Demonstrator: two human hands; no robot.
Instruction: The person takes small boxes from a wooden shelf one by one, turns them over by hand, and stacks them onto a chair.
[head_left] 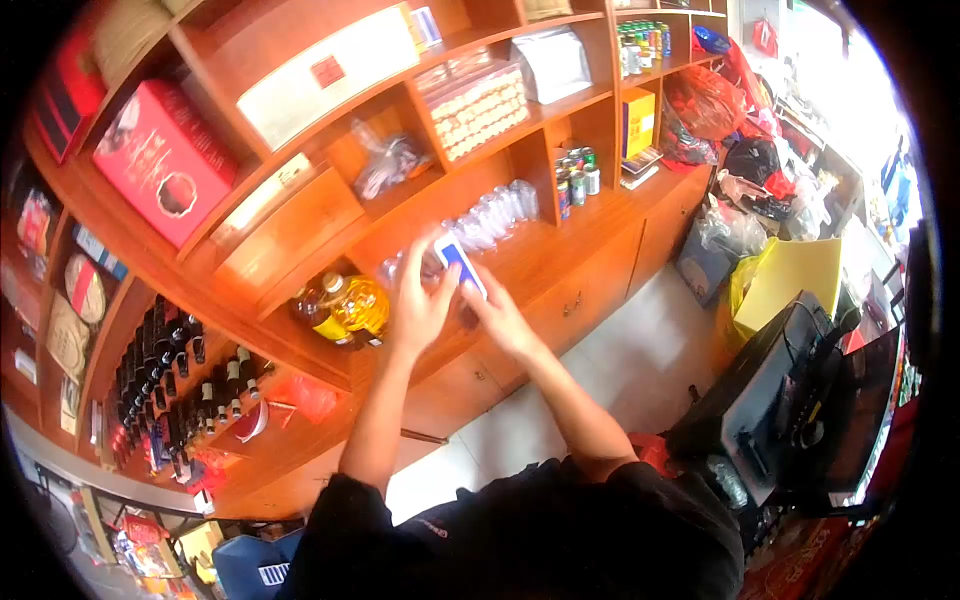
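In front of the wooden shelves, both hands are raised around a small flat rectangular thing with a blue face and white border (461, 266). Its exact kind I cannot make out. My left hand (420, 305) grips its left side, with the thumb over the front. From the lower right, my right hand (499, 315) closes on the lower end. Behind the hands, clear plastic bottles or cups (490, 218) lie in a shelf compartment. Large bottles of yellow oil (357, 307) stand left of my left hand.
Drink cans (577, 185) and a red gift box (165, 160) occupy other compartments. Dark bottles (160, 350) fill a rack at lower left. Plastic bags (755, 165), a yellow box (790, 285) and a black monitor (850, 420) crowd the right side. Tiled floor (600, 370) runs below the cabinets.
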